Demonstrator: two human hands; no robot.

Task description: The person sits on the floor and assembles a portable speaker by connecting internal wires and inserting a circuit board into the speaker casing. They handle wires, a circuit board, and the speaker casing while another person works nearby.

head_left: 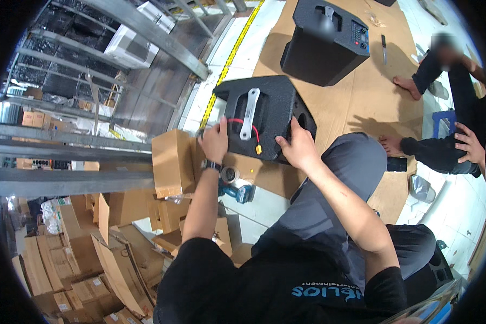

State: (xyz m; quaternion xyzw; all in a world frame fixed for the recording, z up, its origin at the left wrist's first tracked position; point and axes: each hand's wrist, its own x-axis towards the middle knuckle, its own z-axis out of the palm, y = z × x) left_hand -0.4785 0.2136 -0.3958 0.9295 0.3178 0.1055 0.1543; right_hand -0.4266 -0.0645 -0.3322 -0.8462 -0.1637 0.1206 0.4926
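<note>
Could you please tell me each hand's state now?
Left hand: touching the nearer black speaker; grip cannot be told.
Right hand: open, resting on the speaker's right side.

Handle (pixel 249 114) on near cabinet (pixel 278 96); second cabinet (pixel 323 58) behind.

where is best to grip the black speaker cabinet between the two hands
Probably take the black speaker cabinet from above, fingers curled under the far half of its silver handle. That bar spans the upward-facing panel, and the red cable seems to pass beneath its nearer half, suggesting a gap but also a snag to avoid.
</note>
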